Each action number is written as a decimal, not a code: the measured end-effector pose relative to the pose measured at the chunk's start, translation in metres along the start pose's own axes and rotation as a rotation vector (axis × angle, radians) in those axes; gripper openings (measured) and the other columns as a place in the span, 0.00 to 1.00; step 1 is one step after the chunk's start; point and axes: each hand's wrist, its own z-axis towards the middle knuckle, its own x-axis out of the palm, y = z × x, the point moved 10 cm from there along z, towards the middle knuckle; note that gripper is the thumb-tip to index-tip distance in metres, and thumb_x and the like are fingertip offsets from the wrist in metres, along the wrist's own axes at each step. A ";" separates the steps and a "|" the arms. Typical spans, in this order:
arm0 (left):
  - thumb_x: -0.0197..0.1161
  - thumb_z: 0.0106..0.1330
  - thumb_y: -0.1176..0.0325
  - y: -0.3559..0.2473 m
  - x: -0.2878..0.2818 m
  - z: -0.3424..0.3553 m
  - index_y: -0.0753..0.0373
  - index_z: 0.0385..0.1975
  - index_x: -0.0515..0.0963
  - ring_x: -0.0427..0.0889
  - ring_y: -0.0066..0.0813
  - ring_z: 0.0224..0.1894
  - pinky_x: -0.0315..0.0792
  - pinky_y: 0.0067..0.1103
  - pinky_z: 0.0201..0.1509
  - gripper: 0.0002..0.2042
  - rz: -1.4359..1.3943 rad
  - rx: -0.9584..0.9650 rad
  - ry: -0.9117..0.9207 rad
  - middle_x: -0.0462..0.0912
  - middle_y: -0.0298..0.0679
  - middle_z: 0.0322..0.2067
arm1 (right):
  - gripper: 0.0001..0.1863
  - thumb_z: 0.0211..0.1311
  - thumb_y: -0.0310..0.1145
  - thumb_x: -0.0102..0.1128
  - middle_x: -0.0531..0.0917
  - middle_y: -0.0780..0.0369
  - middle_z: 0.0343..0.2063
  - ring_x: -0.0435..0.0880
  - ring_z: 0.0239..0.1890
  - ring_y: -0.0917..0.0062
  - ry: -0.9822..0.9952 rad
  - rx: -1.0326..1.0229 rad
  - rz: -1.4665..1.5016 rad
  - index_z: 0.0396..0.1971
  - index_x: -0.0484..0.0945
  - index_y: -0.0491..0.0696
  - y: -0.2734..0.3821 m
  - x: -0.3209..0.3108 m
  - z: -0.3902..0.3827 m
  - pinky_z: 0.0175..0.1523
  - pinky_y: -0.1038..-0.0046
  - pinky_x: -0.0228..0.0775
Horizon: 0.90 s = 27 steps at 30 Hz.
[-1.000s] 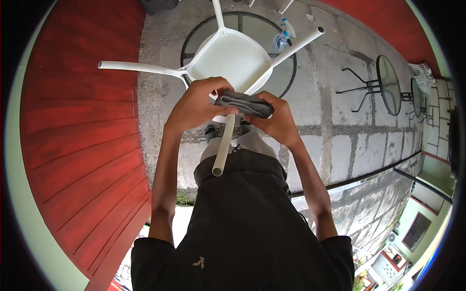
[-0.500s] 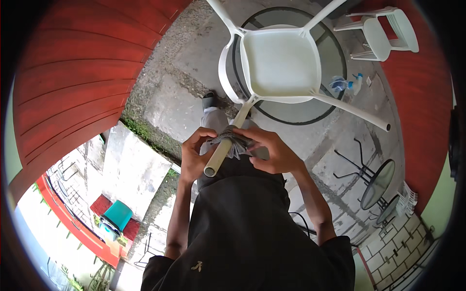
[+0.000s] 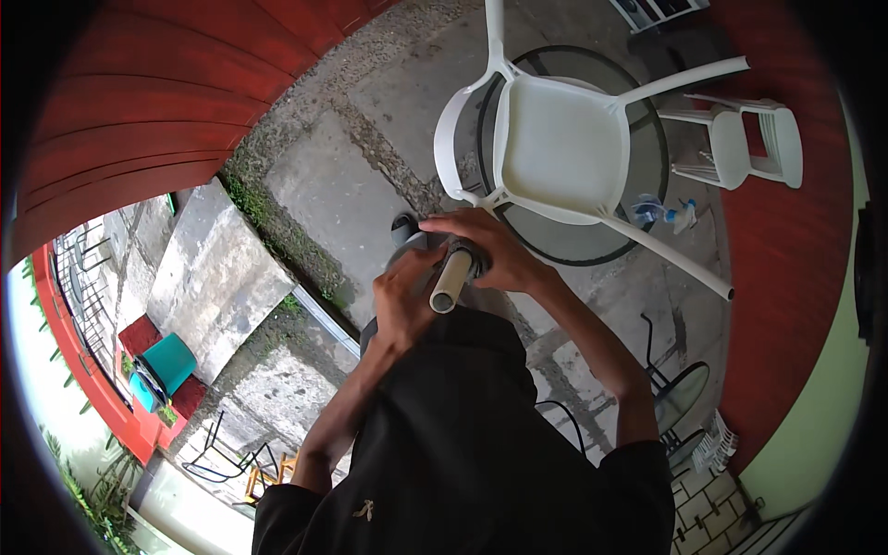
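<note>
Here's the right hand clasping dark cloth against a chair leg; left hand at nine o'clock, grip unclear! The white chair, toward one o'clock, sits upturned over the round table, seemingly for reach.

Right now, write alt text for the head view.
Bare left hand and right hand hold dark grey cloth around one whitish tubular leg of an upturned white plastic chair over a round dark-rimmed glass table.

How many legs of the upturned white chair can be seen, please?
4: the top leg, the upper-right leg, the lower-right leg, and the near leg between the left hand and right hand, which partly hide it. No leg is fully hidden.
</note>
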 end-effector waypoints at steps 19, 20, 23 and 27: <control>0.71 0.60 0.68 0.118 0.124 0.036 0.63 0.25 0.73 0.78 0.32 0.33 0.70 0.29 0.39 0.12 -0.421 -0.200 -0.391 0.80 0.35 0.29 | 0.23 0.33 0.23 0.68 0.81 0.65 0.29 0.81 0.34 0.69 0.256 -0.216 0.309 0.38 0.81 0.52 0.064 0.008 0.032 0.49 0.66 0.68; 0.70 0.61 0.69 0.117 0.124 0.039 0.63 0.26 0.73 0.77 0.33 0.31 0.70 0.29 0.37 0.11 -0.366 -0.206 -0.331 0.80 0.36 0.29 | 0.23 0.33 0.23 0.68 0.81 0.65 0.29 0.81 0.34 0.69 0.321 -0.203 0.286 0.38 0.81 0.52 0.073 0.013 0.034 0.49 0.66 0.68; 0.70 0.59 0.71 0.109 0.112 0.037 0.64 0.24 0.73 0.78 0.46 0.28 0.73 0.34 0.34 0.10 -0.346 -0.176 -0.421 0.79 0.45 0.26 | 0.14 0.41 0.26 0.72 0.78 0.63 0.25 0.80 0.28 0.67 0.364 -0.315 0.365 0.30 0.78 0.48 0.115 0.009 0.031 0.36 0.66 0.70; 0.67 0.60 0.68 0.109 0.113 0.034 0.64 0.23 0.73 0.78 0.50 0.32 0.73 0.37 0.39 0.10 -0.384 -0.209 -0.370 0.80 0.47 0.26 | 0.12 0.41 0.26 0.71 0.78 0.63 0.22 0.80 0.27 0.66 0.412 -0.294 0.230 0.25 0.75 0.48 0.127 0.015 0.042 0.35 0.65 0.70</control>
